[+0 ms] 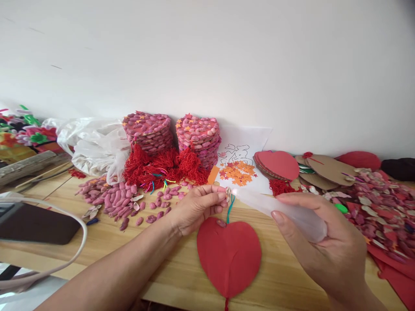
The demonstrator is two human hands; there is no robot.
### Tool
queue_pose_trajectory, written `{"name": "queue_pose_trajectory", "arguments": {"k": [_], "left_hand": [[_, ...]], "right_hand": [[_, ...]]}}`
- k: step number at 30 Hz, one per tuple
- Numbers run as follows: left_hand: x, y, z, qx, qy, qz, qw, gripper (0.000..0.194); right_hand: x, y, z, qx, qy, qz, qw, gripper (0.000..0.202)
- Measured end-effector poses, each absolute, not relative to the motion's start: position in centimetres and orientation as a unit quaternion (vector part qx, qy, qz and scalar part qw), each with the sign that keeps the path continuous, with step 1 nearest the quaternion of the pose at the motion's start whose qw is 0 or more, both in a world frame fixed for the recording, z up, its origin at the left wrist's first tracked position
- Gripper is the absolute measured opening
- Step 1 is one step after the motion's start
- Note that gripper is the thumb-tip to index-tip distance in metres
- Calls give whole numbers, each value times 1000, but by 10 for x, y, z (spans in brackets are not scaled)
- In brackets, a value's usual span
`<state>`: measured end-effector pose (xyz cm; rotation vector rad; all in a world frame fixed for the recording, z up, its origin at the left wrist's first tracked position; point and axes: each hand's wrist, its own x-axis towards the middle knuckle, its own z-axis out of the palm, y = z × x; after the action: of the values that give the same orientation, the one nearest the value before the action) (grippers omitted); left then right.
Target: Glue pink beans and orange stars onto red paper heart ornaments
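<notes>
Between its thumb and fingers, my left hand (207,201) pinches a small peanut shell (228,194). My right hand (327,242) is wrapped round a translucent squeeze bottle of glue (282,211), tilted so that its nozzle meets the shell or comes very close to it. Below both hands lies a red paper heart (228,259) with a crease down its middle. A teal cord loop (230,209) rises from its top, and a red cord hangs from its lower tip. One pink shell (221,223) sits on the heart's upper left edge.
Dyed peanut shells (119,198) lie in a pile at left. Behind stand two stacks of shell-covered hearts (197,134) with red tassels (155,166). Star cutouts (238,172) rest on white paper (259,136). A phone-like dark device (39,222) and white cable (84,233) are at left.
</notes>
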<state>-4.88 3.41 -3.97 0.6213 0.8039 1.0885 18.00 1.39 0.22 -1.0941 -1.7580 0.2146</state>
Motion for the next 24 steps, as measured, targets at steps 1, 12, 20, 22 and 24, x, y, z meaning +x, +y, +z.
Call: {"name": "queue_pose_trajectory", "arguments": {"k": [1, 12, 20, 22, 24], "left_hand": [[-49, 34, -39, 284, 365, 492, 738, 24], [-48, 33, -39, 287, 360, 473, 751, 25], [-48, 33, -39, 279, 363, 480, 748, 27], [-48, 34, -40, 271, 366, 487, 745, 27], [-49, 35, -41, 265, 366, 493, 743, 27]], "right_hand": [[180, 14, 2, -454, -726, 89, 508, 13], [181, 14, 0, -458, -720, 111, 509, 13], [177, 11, 2, -456, -719, 145, 504, 14], [180, 12, 2, -449, -728, 152, 495, 15], [184, 15, 1, -447, -732, 173, 485, 14]]}}
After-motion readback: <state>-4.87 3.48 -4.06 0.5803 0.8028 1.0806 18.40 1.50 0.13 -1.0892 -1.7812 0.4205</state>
